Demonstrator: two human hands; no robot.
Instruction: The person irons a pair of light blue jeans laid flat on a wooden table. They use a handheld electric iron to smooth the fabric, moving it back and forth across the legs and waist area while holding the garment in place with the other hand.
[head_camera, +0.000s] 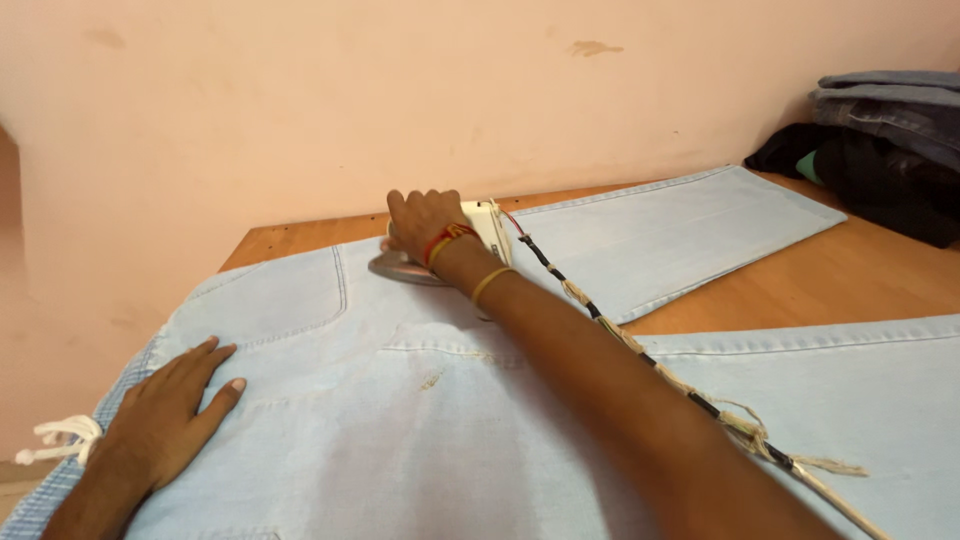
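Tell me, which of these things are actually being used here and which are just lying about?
In use:
- iron, gripped by the right hand
- its frayed cord
- pale blue jeans, held flat by the left hand

Lying about:
- folded denim stack
- dark clothing
- white string

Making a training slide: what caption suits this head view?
Right hand grips a white electric iron on light blue denim jeans; left hand lies flat on them.

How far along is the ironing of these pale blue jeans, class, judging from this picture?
Done: the jeans lie spread flat on the wooden table. In hand: the right hand grips the iron near the back pocket, while the left hand presses the denim flat. Left: the far leg; whether it is pressed cannot be told.
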